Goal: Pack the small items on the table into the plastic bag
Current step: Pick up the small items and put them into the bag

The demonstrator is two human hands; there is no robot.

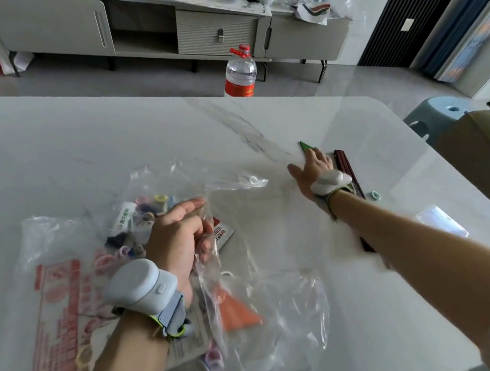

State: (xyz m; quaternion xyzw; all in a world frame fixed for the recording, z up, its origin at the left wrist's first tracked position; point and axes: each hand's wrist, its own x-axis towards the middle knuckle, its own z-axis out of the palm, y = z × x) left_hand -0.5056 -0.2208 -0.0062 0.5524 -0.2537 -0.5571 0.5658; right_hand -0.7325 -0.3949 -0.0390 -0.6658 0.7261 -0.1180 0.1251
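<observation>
Over on the left the plastic bag (166, 262) lies crumpled on the table (100, 128), already well stocked — coloured rings, printed packets, an orange triangle inside. The left hand (178, 237) pinches the film at its mouth, holding it up. Moving right, the right hand (314, 168) stretches out flat, fingers spread over a green triangle (306, 145) — no grip yet. Beside it, dark sticks (345, 166) and a small mint ring (375, 195) wait. By my read, mostly packed.
</observation>
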